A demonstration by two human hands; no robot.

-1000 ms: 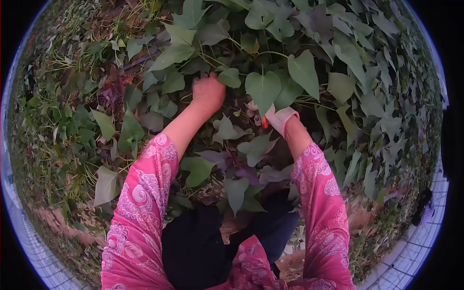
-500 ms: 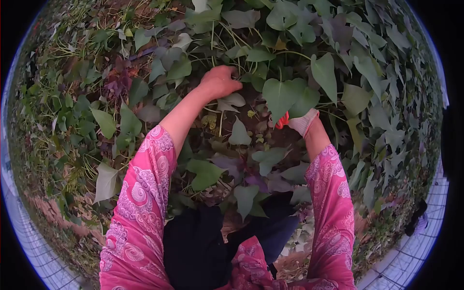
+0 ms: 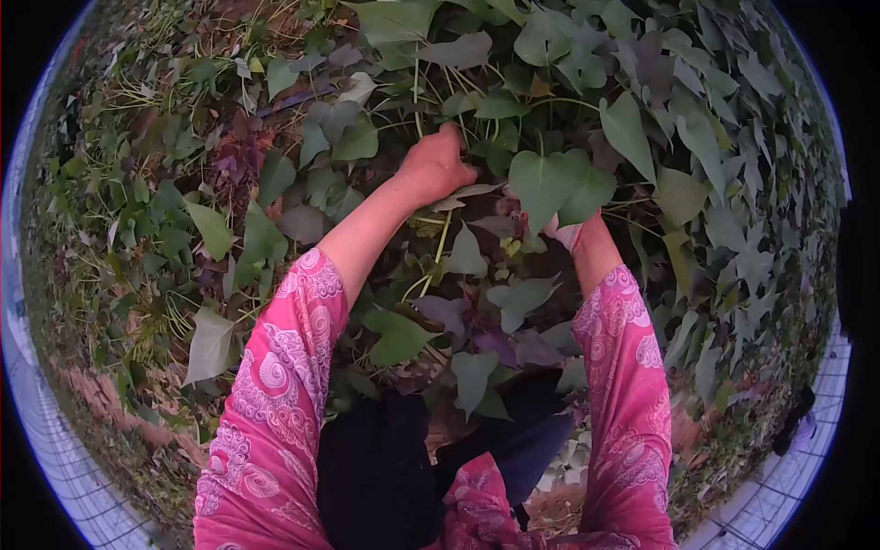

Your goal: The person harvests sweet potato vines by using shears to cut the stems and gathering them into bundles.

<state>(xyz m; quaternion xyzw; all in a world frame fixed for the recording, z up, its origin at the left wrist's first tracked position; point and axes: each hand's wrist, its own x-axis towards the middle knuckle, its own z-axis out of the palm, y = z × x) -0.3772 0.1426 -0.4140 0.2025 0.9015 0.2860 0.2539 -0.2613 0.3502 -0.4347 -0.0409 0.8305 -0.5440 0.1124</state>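
My left hand [image 3: 438, 167], bare, reaches in among the stems of leafy green vines [image 3: 394, 23]. Its fingers bend down behind the leaves, and what they hold, if anything, is hidden. To its right, my right hand [image 3: 561, 232] wears a pale glove with red on it. Broad heart-shaped leaves [image 3: 541, 188] cover most of that hand, so its fingers do not show clearly. A pale stem [image 3: 443, 240] runs down below my left hand, beside a single upright leaf [image 3: 467, 253].
Dense vines spread on both sides, with reddish-purple leaves [image 3: 240, 151] at the left. Brown soil [image 3: 101, 396] shows at the lower left. My legs in dark trousers [image 3: 376, 467] are at the bottom. A pale gridded surface [image 3: 779, 486] borders the lower right.
My left hand has shifted right, closer to my right hand. The right hand has moved slightly left and deeper behind the leaves, so less of its glove shows.
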